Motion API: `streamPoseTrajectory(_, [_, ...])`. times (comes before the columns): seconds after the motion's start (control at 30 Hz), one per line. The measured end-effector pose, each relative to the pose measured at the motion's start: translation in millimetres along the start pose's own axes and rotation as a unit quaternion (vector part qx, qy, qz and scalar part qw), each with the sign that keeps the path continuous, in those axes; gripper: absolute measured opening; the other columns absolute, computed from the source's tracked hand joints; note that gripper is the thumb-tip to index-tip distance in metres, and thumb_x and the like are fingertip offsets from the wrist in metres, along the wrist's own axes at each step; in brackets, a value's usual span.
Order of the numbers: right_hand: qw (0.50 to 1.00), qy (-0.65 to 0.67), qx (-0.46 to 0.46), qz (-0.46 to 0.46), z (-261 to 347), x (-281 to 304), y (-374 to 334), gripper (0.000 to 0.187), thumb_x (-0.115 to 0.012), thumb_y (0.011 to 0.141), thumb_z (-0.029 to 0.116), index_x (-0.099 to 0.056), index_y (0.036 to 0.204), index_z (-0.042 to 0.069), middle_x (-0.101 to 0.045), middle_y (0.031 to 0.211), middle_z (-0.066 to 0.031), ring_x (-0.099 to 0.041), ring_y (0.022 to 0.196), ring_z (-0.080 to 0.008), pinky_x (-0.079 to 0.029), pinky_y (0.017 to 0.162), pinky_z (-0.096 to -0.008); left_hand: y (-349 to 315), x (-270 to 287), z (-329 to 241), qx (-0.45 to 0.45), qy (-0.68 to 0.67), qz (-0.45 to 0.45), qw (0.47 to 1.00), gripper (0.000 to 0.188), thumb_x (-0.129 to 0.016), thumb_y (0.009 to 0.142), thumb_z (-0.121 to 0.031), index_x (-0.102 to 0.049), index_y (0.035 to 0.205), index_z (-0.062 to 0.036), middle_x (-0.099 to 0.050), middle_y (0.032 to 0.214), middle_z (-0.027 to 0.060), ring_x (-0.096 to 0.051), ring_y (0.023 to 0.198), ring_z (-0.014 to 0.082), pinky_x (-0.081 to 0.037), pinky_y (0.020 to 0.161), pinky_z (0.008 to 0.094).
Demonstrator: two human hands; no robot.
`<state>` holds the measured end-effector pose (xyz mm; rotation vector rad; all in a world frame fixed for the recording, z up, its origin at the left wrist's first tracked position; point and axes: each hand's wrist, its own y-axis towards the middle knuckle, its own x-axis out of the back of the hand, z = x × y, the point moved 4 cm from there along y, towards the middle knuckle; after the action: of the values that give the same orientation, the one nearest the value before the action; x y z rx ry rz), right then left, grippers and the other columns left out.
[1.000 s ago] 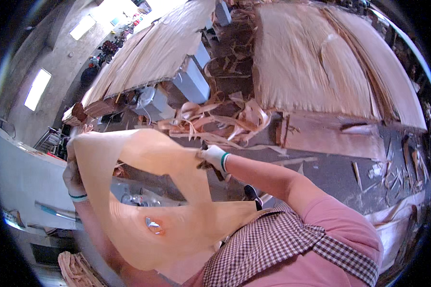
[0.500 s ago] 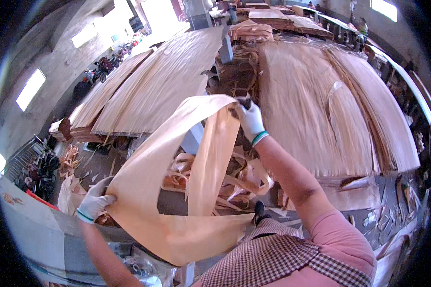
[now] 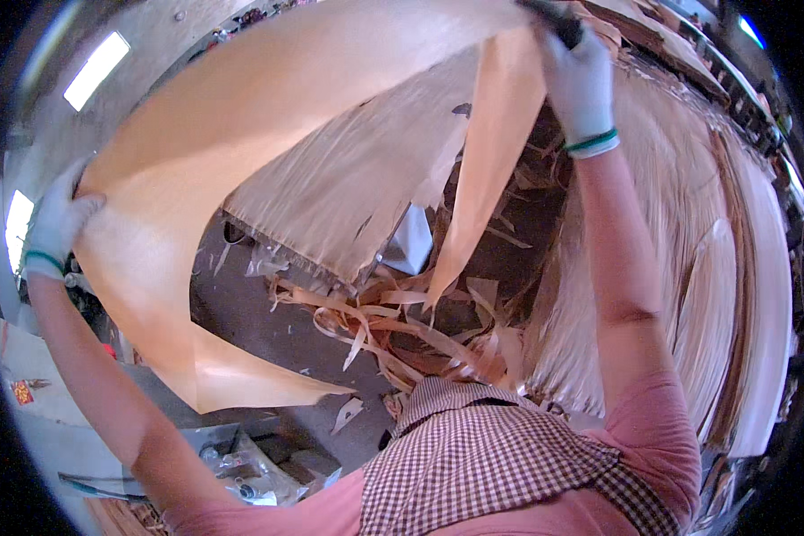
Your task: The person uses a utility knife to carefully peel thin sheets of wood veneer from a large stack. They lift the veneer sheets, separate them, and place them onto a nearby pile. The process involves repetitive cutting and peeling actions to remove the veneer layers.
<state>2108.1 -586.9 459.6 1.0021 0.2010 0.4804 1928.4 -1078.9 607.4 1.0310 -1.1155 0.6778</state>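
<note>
Pinching with the fingers of my left hand [image 3: 61,219], I hold the left edge of a big, thin, tan wood sheet [image 3: 196,152]. My thumb is on the side I can see. I wear a white glove with a green band. The sheet is up in the air before me. Its low end bends down and points right, over the gray floor [image 3: 232,299]. Under that end, clear plastic [image 3: 250,464] lies near my left arm. Next comes a wide pile of wood sheets [image 3: 353,170], with curly scraps [image 3: 420,330] by its near end. A blue-gray block [image 3: 411,241] shows beside the pile. Then a pointy strip of my sheet hangs from my right hand [image 3: 582,85]. Those fingers, dark at the tips, pinch the sheet up high. Farthest right is another big pile [image 3: 639,259].
</note>
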Motion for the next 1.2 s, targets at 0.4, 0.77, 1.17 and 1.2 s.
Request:
streamPoseTrajectory(0.4, [0.943,-0.242,0.219,-0.070,-121,-43,208,0.017,-0.054,0.087,0.007,-0.065,0.099,0.001,-0.067,0.083,-0.0121,-0.061,0.076,-0.0158,-0.047,0.071,-0.0293,305,-194,-129,-0.053,-0.236,0.076,0.967,0.066,-0.056,0.073,0.002,-0.041,0.137,-0.0042,-0.060,0.112,0.0088,-0.059,0.082,0.0145,-0.048,0.075,0.0281])
streamPoseTrajectory(0.77, [0.906,-0.352,0.234,-0.011,-353,-116,350,0.015,-0.054,0.085,0.010,-0.066,0.091,0.005,-0.066,0.090,-0.0168,-0.062,0.082,-0.0351,-0.049,0.073,-0.0383,437,-279,-351,-0.193,0.031,-0.440,0.876,0.044,-0.051,0.084,-0.014,-0.051,0.128,-0.0129,-0.060,0.118,0.0143,-0.058,0.104,0.0327,-0.043,0.089,0.0458])
streamPoseTrajectory(1.17, [0.820,-0.318,0.298,0.372,-456,-287,388,0.020,-0.063,0.080,0.013,-0.069,0.098,0.007,-0.069,0.090,-0.0051,-0.065,0.082,-0.0175,-0.051,0.072,-0.0310,543,-546,-783,-0.007,-0.790,0.093,0.606,0.112,-0.078,0.072,-0.037,-0.001,0.146,-0.0008,-0.020,0.146,0.0174,-0.022,0.136,0.0311,-0.025,0.109,0.0414])
streamPoseTrajectory(1.2, [0.883,-0.196,0.286,0.315,-467,-285,391,0.019,-0.065,0.075,0.013,-0.069,0.093,0.008,-0.067,0.086,-0.0096,-0.066,0.079,-0.0264,-0.053,0.071,-0.0367,563,-513,-809,-0.004,-0.823,0.081,0.562,0.110,-0.077,0.073,-0.038,-0.002,0.146,-0.0022,-0.022,0.146,0.0164,-0.024,0.135,0.0304,-0.026,0.109,0.0415])
